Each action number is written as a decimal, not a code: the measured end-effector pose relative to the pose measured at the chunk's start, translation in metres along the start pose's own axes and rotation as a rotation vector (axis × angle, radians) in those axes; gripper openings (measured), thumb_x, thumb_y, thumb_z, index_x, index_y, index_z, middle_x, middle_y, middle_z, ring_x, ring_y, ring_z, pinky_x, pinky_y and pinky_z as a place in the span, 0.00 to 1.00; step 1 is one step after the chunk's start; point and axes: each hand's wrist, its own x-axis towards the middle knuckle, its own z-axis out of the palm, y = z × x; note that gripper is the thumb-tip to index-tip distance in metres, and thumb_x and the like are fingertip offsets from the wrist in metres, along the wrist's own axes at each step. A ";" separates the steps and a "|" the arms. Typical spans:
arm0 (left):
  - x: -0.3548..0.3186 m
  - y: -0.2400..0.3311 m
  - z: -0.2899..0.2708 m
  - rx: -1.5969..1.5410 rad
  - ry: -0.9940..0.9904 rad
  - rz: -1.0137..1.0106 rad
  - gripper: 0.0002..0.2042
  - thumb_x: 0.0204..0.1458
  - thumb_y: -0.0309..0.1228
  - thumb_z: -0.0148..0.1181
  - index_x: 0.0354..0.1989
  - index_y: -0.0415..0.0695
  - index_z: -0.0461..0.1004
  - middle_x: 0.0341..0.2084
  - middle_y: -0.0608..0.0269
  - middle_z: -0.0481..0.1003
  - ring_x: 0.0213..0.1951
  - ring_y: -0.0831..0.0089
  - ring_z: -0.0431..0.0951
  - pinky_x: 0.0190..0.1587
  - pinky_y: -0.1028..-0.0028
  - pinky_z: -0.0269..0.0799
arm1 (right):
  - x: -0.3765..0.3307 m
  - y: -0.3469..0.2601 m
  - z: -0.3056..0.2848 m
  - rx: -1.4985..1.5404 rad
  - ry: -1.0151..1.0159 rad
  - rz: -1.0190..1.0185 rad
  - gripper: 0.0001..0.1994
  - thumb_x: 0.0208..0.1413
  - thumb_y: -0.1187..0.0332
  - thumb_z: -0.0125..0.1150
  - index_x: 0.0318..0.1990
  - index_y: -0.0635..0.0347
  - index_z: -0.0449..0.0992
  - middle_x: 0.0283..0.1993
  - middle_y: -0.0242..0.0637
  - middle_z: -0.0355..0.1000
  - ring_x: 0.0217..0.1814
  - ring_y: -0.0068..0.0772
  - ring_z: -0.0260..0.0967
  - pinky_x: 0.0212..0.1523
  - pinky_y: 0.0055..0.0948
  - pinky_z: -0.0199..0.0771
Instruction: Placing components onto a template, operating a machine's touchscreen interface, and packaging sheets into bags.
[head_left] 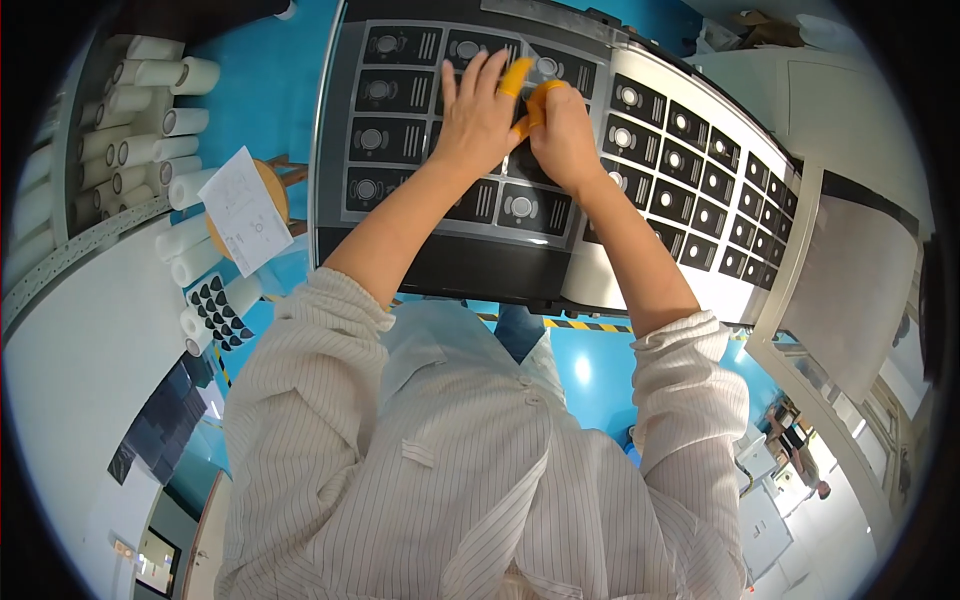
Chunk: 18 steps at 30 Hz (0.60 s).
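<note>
A thin, shiny sheet of black rectangles (388, 138) is laid on the flat black machine bed (470, 265). Over it, the left hand (475, 125) is spread; whether the curled right hand (565, 135) is clamped cannot be told. The sheet seems light, floppy, best held by edges.

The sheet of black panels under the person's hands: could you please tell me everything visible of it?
The sheet looks thin and glossy, with a greyish border around rows of black rectangles; most visible ones bear a light round mark and light stripes. It lies flat on a dark surface. The left hand and right hand cover part of its middle and right; whether they grip it is unclear.
</note>
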 end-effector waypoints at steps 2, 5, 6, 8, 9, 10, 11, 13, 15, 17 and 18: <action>0.010 0.014 -0.010 0.012 0.091 0.225 0.27 0.43 0.27 0.64 0.57 0.44 0.69 0.64 0.64 0.60 0.65 0.65 0.59 0.68 0.50 0.47 | -0.002 0.006 -0.006 0.102 0.024 0.122 0.08 0.52 0.78 0.55 0.40 0.67 0.68 0.39 0.49 0.73 0.42 0.48 0.72 0.43 0.36 0.72; 0.018 0.004 0.007 0.053 -0.007 0.277 0.20 0.44 0.26 0.62 0.50 0.42 0.75 0.57 0.65 0.71 0.60 0.65 0.68 0.65 0.64 0.60 | -0.007 0.019 -0.028 0.375 0.040 0.336 0.07 0.59 0.77 0.51 0.44 0.67 0.69 0.42 0.41 0.76 0.45 0.27 0.74 0.45 0.23 0.72; 0.016 0.000 0.009 0.048 -0.014 0.270 0.20 0.44 0.26 0.62 0.50 0.42 0.75 0.57 0.65 0.71 0.60 0.65 0.68 0.65 0.64 0.60 | -0.011 0.033 -0.034 0.192 0.026 0.288 0.13 0.55 0.80 0.50 0.49 0.67 0.69 0.47 0.45 0.75 0.48 0.36 0.74 0.50 0.29 0.72; 0.016 -0.004 0.014 0.092 0.076 0.392 0.09 0.46 0.29 0.60 0.35 0.40 0.80 0.51 0.64 0.75 0.56 0.63 0.71 0.61 0.64 0.65 | -0.016 0.036 -0.045 -0.269 0.045 -0.004 0.20 0.51 0.83 0.48 0.54 0.67 0.68 0.54 0.51 0.70 0.57 0.46 0.69 0.58 0.37 0.68; 0.015 -0.007 0.015 0.094 0.127 0.423 0.09 0.46 0.29 0.59 0.34 0.40 0.80 0.50 0.64 0.76 0.55 0.62 0.72 0.60 0.64 0.67 | -0.014 0.040 -0.045 -0.350 -0.074 -0.050 0.24 0.49 0.82 0.47 0.57 0.67 0.67 0.62 0.49 0.65 0.67 0.48 0.58 0.66 0.41 0.58; 0.015 -0.013 0.017 0.086 0.121 0.427 0.09 0.46 0.29 0.59 0.34 0.40 0.80 0.50 0.64 0.76 0.55 0.62 0.72 0.60 0.64 0.67 | -0.015 0.039 -0.045 -0.353 -0.076 -0.039 0.24 0.49 0.82 0.47 0.57 0.67 0.67 0.62 0.49 0.65 0.67 0.48 0.58 0.66 0.41 0.58; 0.015 -0.022 0.016 0.100 0.121 0.487 0.09 0.46 0.29 0.59 0.35 0.41 0.79 0.50 0.63 0.76 0.56 0.63 0.72 0.61 0.65 0.66 | -0.015 0.036 -0.047 -0.570 -0.162 -0.109 0.23 0.51 0.80 0.47 0.57 0.66 0.68 0.63 0.46 0.64 0.69 0.44 0.56 0.68 0.40 0.54; 0.013 -0.036 0.009 0.083 0.117 0.576 0.10 0.48 0.28 0.57 0.39 0.42 0.78 0.50 0.64 0.75 0.57 0.64 0.71 0.61 0.66 0.66 | -0.020 0.036 -0.048 -0.858 -0.293 -0.168 0.22 0.56 0.74 0.46 0.59 0.64 0.68 0.69 0.36 0.59 0.73 0.35 0.51 0.72 0.38 0.47; 0.007 -0.049 -0.013 0.072 -0.007 0.618 0.13 0.49 0.26 0.57 0.44 0.42 0.77 0.51 0.64 0.75 0.58 0.66 0.70 0.62 0.69 0.66 | -0.025 0.037 -0.050 -0.877 -0.313 -0.139 0.22 0.56 0.73 0.45 0.59 0.64 0.68 0.69 0.36 0.58 0.73 0.35 0.51 0.72 0.39 0.46; -0.002 -0.071 -0.040 0.085 -0.053 0.659 0.14 0.49 0.26 0.57 0.46 0.42 0.77 0.51 0.64 0.75 0.58 0.66 0.70 0.62 0.70 0.65 | -0.020 0.030 -0.053 -0.963 -0.392 -0.117 0.23 0.58 0.69 0.46 0.61 0.63 0.66 0.71 0.36 0.54 0.74 0.34 0.48 0.72 0.40 0.44; -0.008 -0.081 -0.050 0.051 -0.078 0.652 0.15 0.50 0.25 0.57 0.47 0.42 0.77 0.51 0.64 0.75 0.58 0.66 0.70 0.62 0.71 0.66 | -0.020 0.030 -0.055 -0.965 -0.389 -0.104 0.23 0.58 0.69 0.46 0.61 0.63 0.66 0.71 0.36 0.54 0.74 0.34 0.48 0.72 0.40 0.44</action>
